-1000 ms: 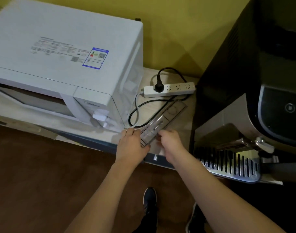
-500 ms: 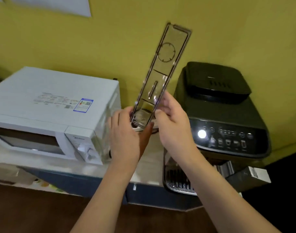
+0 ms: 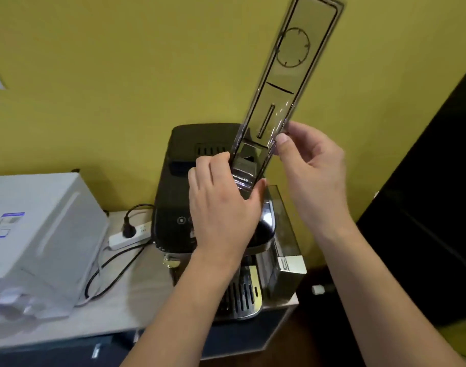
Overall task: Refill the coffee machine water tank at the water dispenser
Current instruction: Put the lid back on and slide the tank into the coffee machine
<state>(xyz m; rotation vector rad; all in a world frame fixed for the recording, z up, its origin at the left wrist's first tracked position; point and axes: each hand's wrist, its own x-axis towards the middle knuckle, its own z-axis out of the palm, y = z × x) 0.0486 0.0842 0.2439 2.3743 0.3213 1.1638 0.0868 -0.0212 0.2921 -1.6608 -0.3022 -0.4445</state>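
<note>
A long, clear smoky plastic tank lid (image 3: 284, 83) is held upright in the air, tilted to the right, in front of the yellow wall. My left hand (image 3: 221, 205) grips its lower end. My right hand (image 3: 311, 168) pinches its right edge a little higher up. Below the hands stands the black coffee machine (image 3: 173, 207) on the counter. The clear water tank (image 3: 284, 245) sits on the machine's right side with its top uncovered. The machine's slotted metal drip tray (image 3: 242, 300) shows at the front.
A white microwave (image 3: 35, 242) stands at the left of the counter (image 3: 136, 295). A white power strip (image 3: 128, 238) with a black plug and cables lies between it and the machine. A dark panel (image 3: 428, 234) fills the right side.
Both hands picked the lid up from the counter beside the microwave, raised it upright and carried it right, over the coffee machine. The view has swung right and up.
</note>
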